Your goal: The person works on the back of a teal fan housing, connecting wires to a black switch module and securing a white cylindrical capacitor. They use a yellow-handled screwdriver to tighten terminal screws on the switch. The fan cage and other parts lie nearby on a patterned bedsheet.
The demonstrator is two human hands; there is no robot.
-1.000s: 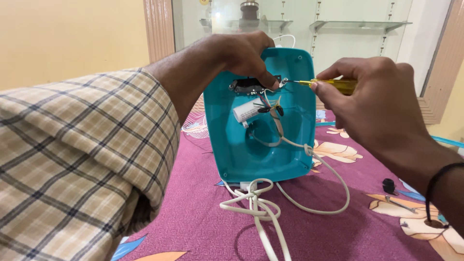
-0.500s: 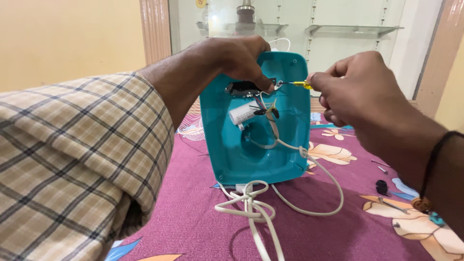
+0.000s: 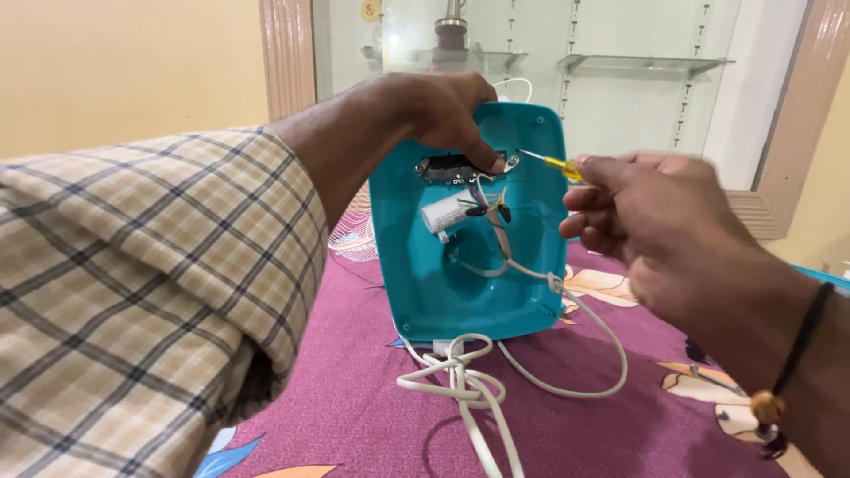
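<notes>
looks like a room in a home, or maybe a small shop used for repair. plain yellow painted wall [image 3: 124, 71] on the left. ribbed wooden frame [image 3: 285, 53] around a recess with glass shelves [image 3: 646, 64] on slotted white rails behind. table [image 3: 354, 416] covered by a purple cloth with printed flowers, household kind. open teal appliance shell [image 3: 460, 283] standing on it, loose white cord [image 3: 469, 389] in front. cannot tell for sure between home and shop.

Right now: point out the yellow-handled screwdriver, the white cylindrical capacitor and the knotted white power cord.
yellow-handled screwdriver [image 3: 560, 165], head view, on the yellow handle just ahead of the right hand.
white cylindrical capacitor [image 3: 445, 214], head view, mid-body, inside the teal housing.
knotted white power cord [image 3: 460, 376], head view, on the knot below the housing.
</notes>
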